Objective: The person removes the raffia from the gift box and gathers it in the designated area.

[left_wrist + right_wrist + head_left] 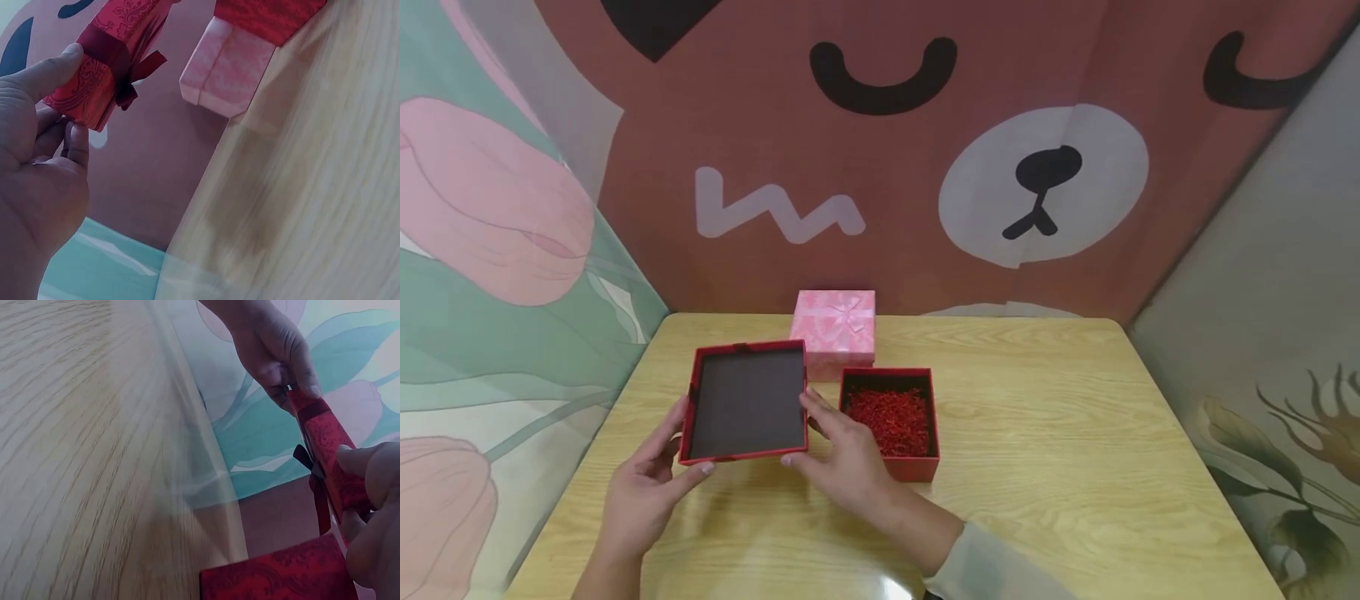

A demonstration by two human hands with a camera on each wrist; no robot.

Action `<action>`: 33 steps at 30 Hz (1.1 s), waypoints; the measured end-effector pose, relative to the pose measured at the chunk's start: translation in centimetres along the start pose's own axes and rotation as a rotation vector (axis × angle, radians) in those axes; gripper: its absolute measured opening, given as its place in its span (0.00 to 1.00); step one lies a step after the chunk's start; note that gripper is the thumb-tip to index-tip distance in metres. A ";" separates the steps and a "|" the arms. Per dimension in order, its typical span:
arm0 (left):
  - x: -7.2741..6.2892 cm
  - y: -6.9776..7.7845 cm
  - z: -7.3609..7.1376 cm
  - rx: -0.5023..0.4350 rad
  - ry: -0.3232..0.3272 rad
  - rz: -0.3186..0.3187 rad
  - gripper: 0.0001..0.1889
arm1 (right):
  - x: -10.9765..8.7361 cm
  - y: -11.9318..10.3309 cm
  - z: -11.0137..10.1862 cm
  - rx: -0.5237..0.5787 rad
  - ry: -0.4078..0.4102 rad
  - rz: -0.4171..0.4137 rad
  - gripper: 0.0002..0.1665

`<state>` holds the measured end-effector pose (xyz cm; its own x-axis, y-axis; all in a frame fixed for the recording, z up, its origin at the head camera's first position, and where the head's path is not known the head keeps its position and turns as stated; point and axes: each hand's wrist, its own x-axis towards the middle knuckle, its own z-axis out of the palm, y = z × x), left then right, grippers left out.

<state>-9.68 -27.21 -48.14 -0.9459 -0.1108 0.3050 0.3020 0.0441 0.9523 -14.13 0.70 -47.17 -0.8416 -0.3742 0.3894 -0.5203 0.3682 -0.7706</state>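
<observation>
A red box lid (748,402) is held up over the table, its dark inside facing the head camera. My left hand (642,492) grips its left side, thumb at the near corner. The right hand (850,458) holds its right side between thumb and fingers. In the left wrist view the lid (103,69) shows a red paisley-like pattern, with a dark red ribbon and bow on its outer face. Just right of the lid stands the open red box (912,468), filled with red shredded paper (891,417); the right hand partly covers its near left corner.
A pink gift box (835,325) with a bow on its top stands behind the lid and the red box, near the back edge. The wooden table (1060,433) meets a printed bear backdrop (895,200), with flowered side panels left and right.
</observation>
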 end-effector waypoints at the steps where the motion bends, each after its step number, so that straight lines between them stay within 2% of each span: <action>1: 0.0 0.0 -0.2 0.006 0.007 -0.013 0.47 | 0.0 -0.1 0.2 0.010 -0.006 0.009 0.48; 5: -0.1 -0.1 -0.9 0.048 0.035 -0.078 0.46 | 0.3 -0.4 1.1 0.014 -0.029 0.049 0.48; 10: -0.2 -0.5 -1.9 0.141 0.036 -0.143 0.45 | 0.6 -0.8 2.2 -0.027 -0.036 0.037 0.47; 17: -0.3 -1.2 -3.4 0.255 -0.016 -0.161 0.45 | 0.7 -1.5 3.7 -0.111 -0.060 0.062 0.45; 24: -0.3 -1.9 -4.4 0.261 -0.038 -0.194 0.44 | 0.7 -1.2 5.2 -0.210 -0.054 0.039 0.45; 30: 0.3 -2.8 -5.1 0.486 -0.073 -0.220 0.44 | 1.0 -0.4 6.4 -0.214 -0.056 0.069 0.44; 33: 0.8 -3.1 -5.3 0.521 -0.092 -0.254 0.45 | 1.4 0.0 6.9 -0.216 -0.067 0.103 0.44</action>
<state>-10.80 -32.71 -50.83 -0.9945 -0.0958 0.0430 -0.0122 0.5124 0.8587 -14.31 -5.76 -50.07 -0.8839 -0.3781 0.2752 -0.4575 0.5776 -0.6760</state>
